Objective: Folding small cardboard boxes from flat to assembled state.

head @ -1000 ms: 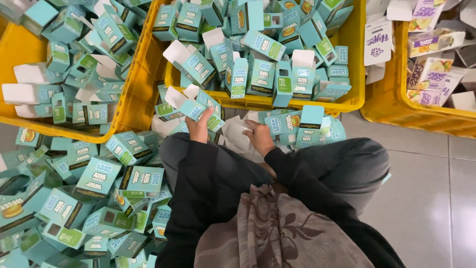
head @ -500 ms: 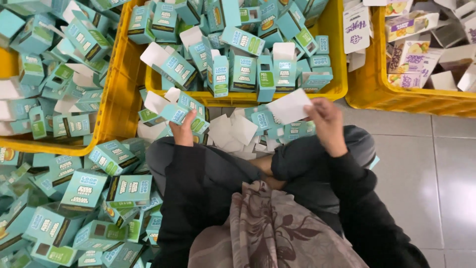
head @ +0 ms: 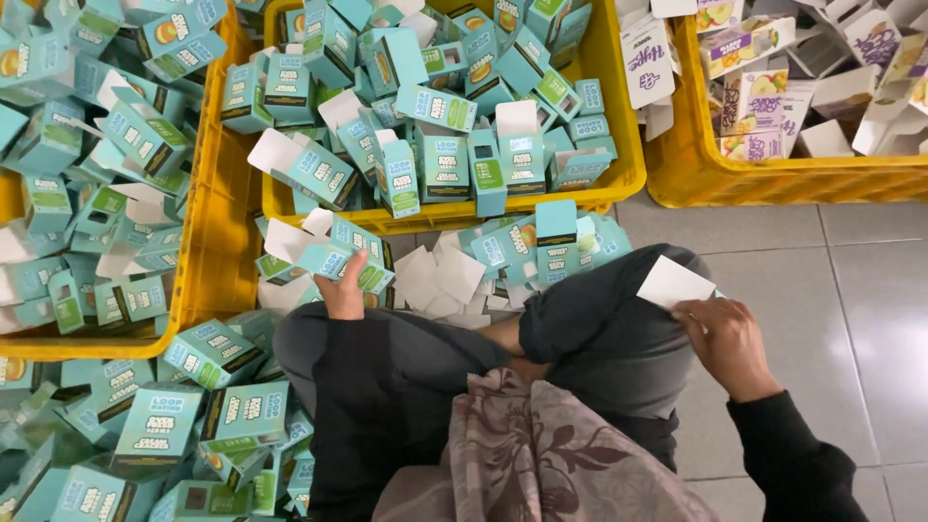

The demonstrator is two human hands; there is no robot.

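The left hand gripped a teal carton with its flap standing open, just in front of the person's knee and touching the heap of other teal boxes on the floor. Beyond it, the middle yellow crate was heaped with boxes of the same kind — plenty seemed done, though loose white cards lay between the knees and many cartons were unsorted. Out past the right knee, the right hand pinched a white card at its lower edge, held over the grey tiled floor.
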